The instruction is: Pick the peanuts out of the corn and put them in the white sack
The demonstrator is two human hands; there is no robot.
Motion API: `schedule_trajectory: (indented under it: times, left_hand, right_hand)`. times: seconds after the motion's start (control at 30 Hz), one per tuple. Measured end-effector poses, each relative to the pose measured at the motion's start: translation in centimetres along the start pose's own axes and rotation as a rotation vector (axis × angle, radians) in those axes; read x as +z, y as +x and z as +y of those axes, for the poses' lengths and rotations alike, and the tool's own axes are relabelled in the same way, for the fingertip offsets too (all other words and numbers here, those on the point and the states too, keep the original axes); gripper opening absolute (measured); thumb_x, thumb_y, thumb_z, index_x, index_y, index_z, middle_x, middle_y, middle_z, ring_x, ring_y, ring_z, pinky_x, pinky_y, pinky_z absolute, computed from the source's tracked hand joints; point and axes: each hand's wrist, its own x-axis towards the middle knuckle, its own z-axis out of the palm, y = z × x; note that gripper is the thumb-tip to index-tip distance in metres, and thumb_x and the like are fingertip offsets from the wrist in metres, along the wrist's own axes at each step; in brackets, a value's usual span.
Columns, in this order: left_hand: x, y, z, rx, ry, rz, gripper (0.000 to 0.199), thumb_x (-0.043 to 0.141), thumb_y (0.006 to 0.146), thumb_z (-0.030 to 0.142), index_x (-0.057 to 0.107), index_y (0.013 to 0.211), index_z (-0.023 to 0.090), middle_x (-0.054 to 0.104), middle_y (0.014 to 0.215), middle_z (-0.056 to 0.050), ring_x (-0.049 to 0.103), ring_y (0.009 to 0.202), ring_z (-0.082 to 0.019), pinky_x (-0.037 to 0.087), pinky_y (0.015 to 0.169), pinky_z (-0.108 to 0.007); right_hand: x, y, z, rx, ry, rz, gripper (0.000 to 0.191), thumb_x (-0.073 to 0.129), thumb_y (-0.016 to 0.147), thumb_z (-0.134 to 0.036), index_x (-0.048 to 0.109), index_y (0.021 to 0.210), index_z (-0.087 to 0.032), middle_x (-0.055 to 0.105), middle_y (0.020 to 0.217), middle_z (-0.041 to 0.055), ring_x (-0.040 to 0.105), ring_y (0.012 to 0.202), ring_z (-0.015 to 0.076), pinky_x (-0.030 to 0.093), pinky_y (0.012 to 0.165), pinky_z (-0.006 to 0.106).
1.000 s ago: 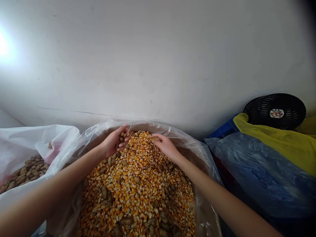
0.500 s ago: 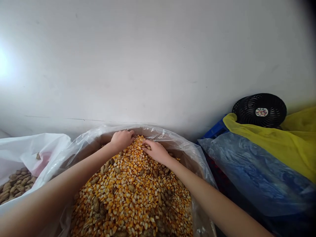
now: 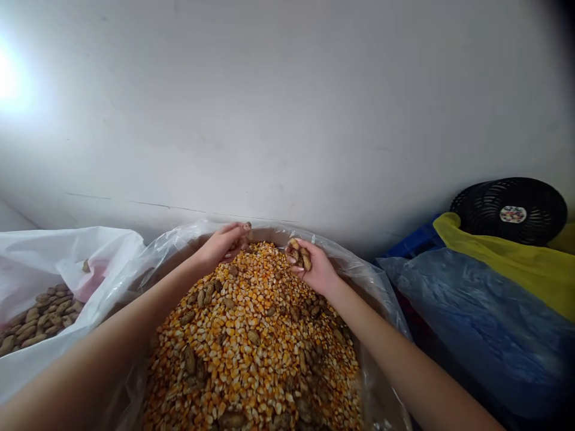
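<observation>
A clear plastic bag (image 3: 381, 299) lines a wide container heaped with yellow corn kernels (image 3: 242, 335), and unshelled peanuts (image 3: 205, 294) lie scattered over them. Above the far right part of the heap, my right hand (image 3: 314, 266) is curled round several peanuts (image 3: 300, 254). My left hand (image 3: 224, 244) is at the far left edge of the heap, its fingers closed on a peanut (image 3: 247, 226) that shows at the fingertips. The rest of what lies in the left palm is hard to see.
At the left, a white bag (image 3: 112, 245) holds a pile of peanuts (image 3: 49, 314). To the right are a blue-grey plastic bag (image 3: 485, 317), yellow mesh (image 3: 507, 251), a blue crate (image 3: 415, 242) and a black fan (image 3: 516, 209). A wall (image 3: 269, 120) stands behind.
Both hands have lifted from the kernels and moved apart. My right hand has turned up and now shows several peanuts in it; a peanut shows in my left. The view has shifted slightly left.
</observation>
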Motion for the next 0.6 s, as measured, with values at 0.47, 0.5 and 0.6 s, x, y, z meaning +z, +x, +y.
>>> schedule_trajectory:
  times: [0.47, 0.5, 0.6]
  left_hand:
    - [-3.4, -2.4, -1.4, -0.039, -0.616, 0.000, 0.027, 0.042, 0.075, 0.041, 0.046, 0.067, 0.016, 0.039, 0.052, 0.005, 0.024, 0.030, -0.002, 0.013, 0.025, -0.014]
    - [-3.4, -2.5, -1.5, -0.054, -0.551, 0.015, 0.027, 0.043, 0.074, 0.042, 0.046, 0.065, 0.016, 0.039, 0.051, 0.005, 0.023, 0.029, -0.002, 0.013, 0.025, -0.014]
    - [-3.5, -3.1, -1.8, -0.067, -0.342, 0.037, 0.027, 0.042, 0.075, 0.041, 0.046, 0.063, 0.016, 0.033, 0.043, 0.006, 0.022, 0.029, -0.003, 0.013, 0.027, -0.016]
  right_hand:
    - [0.0, -0.4, 1.5, 0.057, -0.313, -0.073, 0.036, 0.056, 0.067, -0.043, 0.035, 0.056, -0.017, 0.034, 0.050, -0.0061, 0.029, 0.037, 0.0029, 0.011, 0.029, 0.012]
    - [0.1, -0.5, 1.9, 0.043, -0.397, -0.071, 0.036, 0.055, 0.067, -0.045, 0.036, 0.057, -0.017, 0.035, 0.050, -0.0061, 0.029, 0.037, 0.0030, 0.010, 0.029, 0.012]
    - [0.5, -1.1, 2.9, -0.026, -0.715, -0.042, 0.030, 0.052, 0.068, -0.046, 0.045, 0.065, -0.017, 0.038, 0.052, -0.0054, 0.033, 0.038, 0.0046, 0.013, 0.030, 0.014]
